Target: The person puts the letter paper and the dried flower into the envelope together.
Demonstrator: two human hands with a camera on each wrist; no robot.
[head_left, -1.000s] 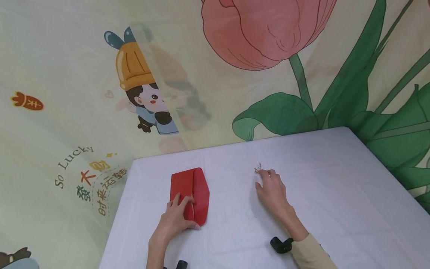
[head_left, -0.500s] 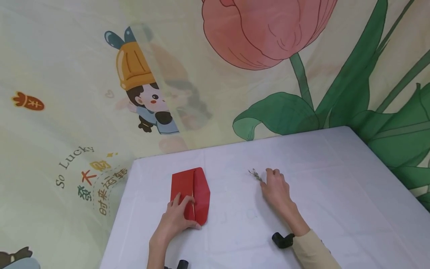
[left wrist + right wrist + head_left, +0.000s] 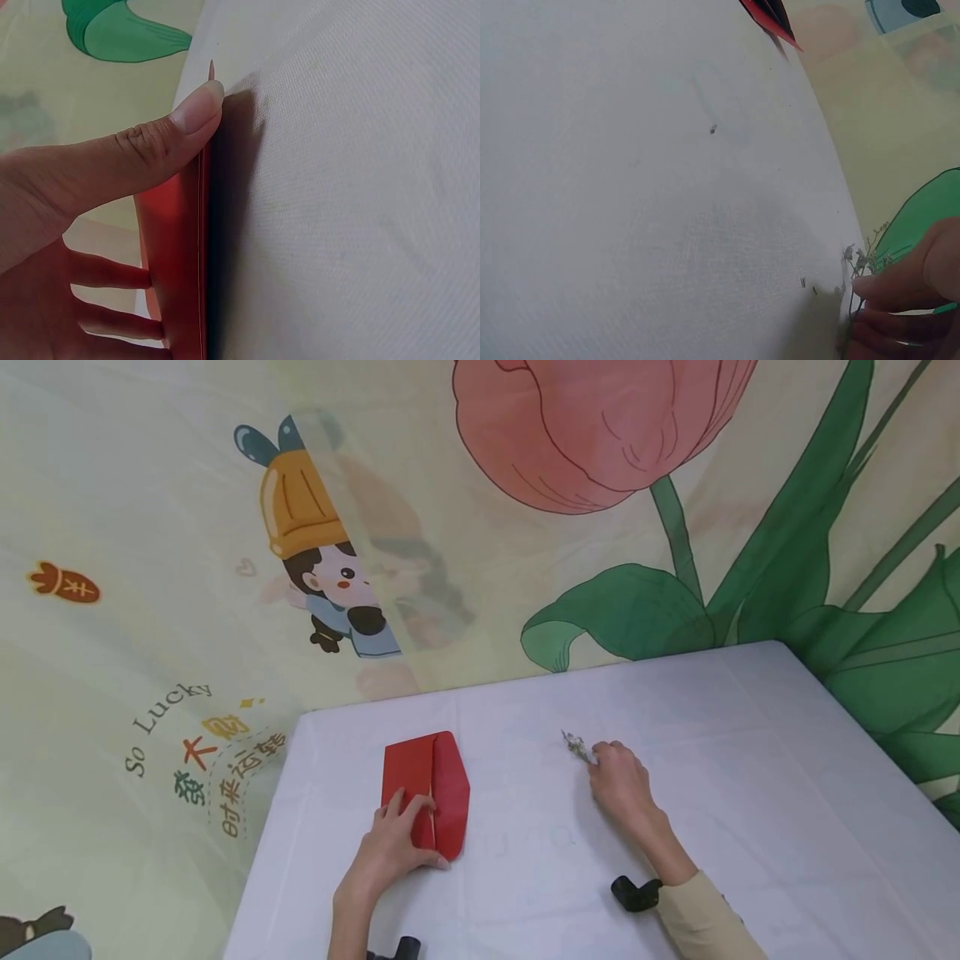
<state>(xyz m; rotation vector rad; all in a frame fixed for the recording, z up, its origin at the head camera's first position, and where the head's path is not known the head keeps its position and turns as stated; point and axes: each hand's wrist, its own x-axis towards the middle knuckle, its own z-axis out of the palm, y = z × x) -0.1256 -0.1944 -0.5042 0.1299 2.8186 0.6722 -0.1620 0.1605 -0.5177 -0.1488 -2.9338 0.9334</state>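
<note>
A red envelope (image 3: 408, 768) lies on the white-covered table, its flap (image 3: 452, 793) opened out to the right. My left hand (image 3: 386, 847) holds it, fingertips on the face and thumb at the near edge. From the left wrist, the thumb (image 3: 150, 150) sits at one end of the envelope (image 3: 180, 255), with several fingers against its face. To the right, my right hand (image 3: 621, 783) pinches a small sprig of dried flowers (image 3: 576, 745), whose heads point up and left. In the right wrist view the thin stems of the flower sprig (image 3: 861, 259) run down between thumb and fingers.
The white tablecloth (image 3: 517, 877) reaches back to a printed wall hanging (image 3: 465, 568) with a tulip and a cartoon figure. Tiny dark crumbs (image 3: 713, 129) dot the cloth in the right wrist view. Black wrist-worn devices (image 3: 636, 893) sit at both wrists.
The right hand has drawn back toward the person and slightly right, and the sprig shows more fully in its fingers. The left hand and envelope have stayed in place.
</note>
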